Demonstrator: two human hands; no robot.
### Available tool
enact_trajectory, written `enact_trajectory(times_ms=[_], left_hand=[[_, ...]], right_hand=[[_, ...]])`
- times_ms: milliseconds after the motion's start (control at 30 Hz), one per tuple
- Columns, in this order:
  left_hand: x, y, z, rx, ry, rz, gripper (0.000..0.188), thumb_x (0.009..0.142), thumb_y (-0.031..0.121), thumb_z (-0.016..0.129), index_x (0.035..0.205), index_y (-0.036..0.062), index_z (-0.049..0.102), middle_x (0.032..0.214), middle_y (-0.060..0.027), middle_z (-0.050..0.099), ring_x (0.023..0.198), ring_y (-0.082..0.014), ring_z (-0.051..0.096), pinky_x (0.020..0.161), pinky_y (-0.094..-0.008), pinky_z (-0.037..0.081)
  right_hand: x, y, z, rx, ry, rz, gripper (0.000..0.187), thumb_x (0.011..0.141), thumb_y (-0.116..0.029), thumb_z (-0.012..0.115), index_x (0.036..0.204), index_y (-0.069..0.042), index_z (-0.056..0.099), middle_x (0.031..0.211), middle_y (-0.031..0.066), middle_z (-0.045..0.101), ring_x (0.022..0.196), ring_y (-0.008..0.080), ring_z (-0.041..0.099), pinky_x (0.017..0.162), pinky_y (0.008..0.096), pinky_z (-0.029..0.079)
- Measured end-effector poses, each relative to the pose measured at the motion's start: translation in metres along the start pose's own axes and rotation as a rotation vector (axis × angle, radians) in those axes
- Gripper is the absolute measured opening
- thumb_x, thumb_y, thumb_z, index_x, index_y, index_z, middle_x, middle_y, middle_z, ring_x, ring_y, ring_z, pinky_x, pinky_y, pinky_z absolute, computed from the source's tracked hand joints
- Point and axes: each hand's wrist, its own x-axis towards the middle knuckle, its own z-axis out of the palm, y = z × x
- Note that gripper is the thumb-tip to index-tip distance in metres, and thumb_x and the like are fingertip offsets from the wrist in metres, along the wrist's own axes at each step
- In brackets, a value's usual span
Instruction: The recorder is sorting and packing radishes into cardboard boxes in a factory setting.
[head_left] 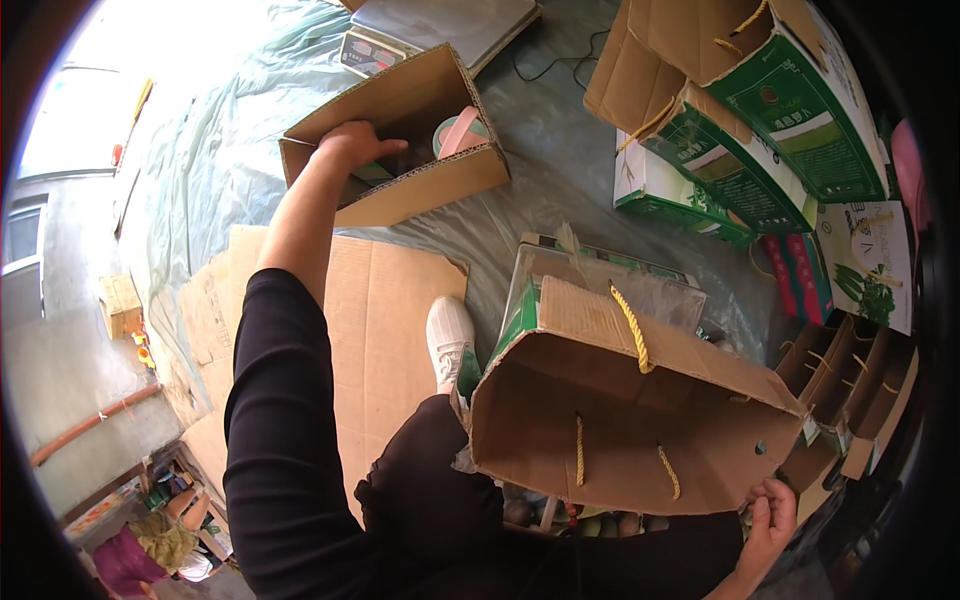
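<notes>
Resting across the person's lap, a big brown carton (620, 420) with yellow rope handles lies tipped on its side, its flaps spread, and it hides most of what sits below it; only a few rounded fruits (590, 522) peep out under its lower edge. The right hand (768, 515) is at the carton's lower right corner, fingers curled closed around that corner and touching the cardboard. Just beyond the lap a white shoe (449, 340) stands on a flat sheet of cardboard (375, 300) spread over the ground, and beside it a clear plastic-covered tray (610, 280) pokes out from behind the big carton. To the right, a row of folded brown cartons (850, 380) stands on edge. Farther out, the left arm in a black sleeve stretches forward over the flat cardboard to a small open brown box (400, 140) lying on a pale blue-grey plastic sheet (220, 150). The left hand (355, 145) rests on the near wall of that box, fingers bent over the rim and dipping inside; whether they grip anything within cannot be told. Inside the box, just right of the hand and apart from it, sits a roll of tape (458, 132) with a pinkish band. Beyond the box lies a flat grey scale (430, 30), and at far right green-and-white printed cartons (780, 130) are stacked.
</notes>
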Motion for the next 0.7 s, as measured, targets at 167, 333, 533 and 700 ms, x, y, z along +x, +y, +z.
enact_trajectory(times_ms=[167,333,533,700], left_hand=[[0.008,0.001,0.001,0.092,-0.079,0.016,0.093,0.075,0.080,0.037,0.100,-0.0045,0.066,0.109,-0.0234,0.062,0.108,-0.0337,0.057,0.094,-0.0386,0.042],[0.013,-0.002,0.006,0.112,-0.050,0.038,0.093,0.075,0.081,0.036,0.098,-0.0041,0.067,0.106,-0.0239,0.063,0.106,-0.0348,0.058,0.094,-0.0393,0.042],[0.019,-0.002,0.006,0.081,-0.079,0.011,0.092,0.074,0.081,0.037,0.094,-0.0025,0.069,0.103,-0.0240,0.064,0.103,-0.0355,0.059,0.094,-0.0398,0.042],[0.024,-0.004,0.010,0.059,-0.074,0.008,0.090,0.075,0.081,0.037,0.091,-0.0009,0.070,0.102,-0.0236,0.064,0.101,-0.0353,0.059,0.093,-0.0396,0.042]], right_hand=[[-0.001,-0.001,0.000,-0.031,-0.005,0.006,0.020,0.090,-0.009,0.053,0.108,0.001,0.055,0.089,0.0042,0.057,0.080,0.0115,0.054,0.072,0.0231,0.042],[-0.001,0.004,-0.002,-0.022,-0.028,-0.024,0.019,0.090,-0.009,0.053,0.106,0.001,0.055,0.089,0.0042,0.057,0.080,0.0116,0.054,0.072,0.0235,0.042],[0.000,0.001,-0.003,-0.044,-0.053,-0.034,0.020,0.091,-0.010,0.052,0.107,0.001,0.054,0.089,0.0047,0.056,0.080,0.0118,0.053,0.073,0.0242,0.043],[-0.001,0.002,-0.004,-0.073,-0.017,-0.004,0.020,0.092,-0.010,0.051,0.109,0.002,0.053,0.091,0.0055,0.057,0.082,0.0127,0.054,0.075,0.0248,0.044]])
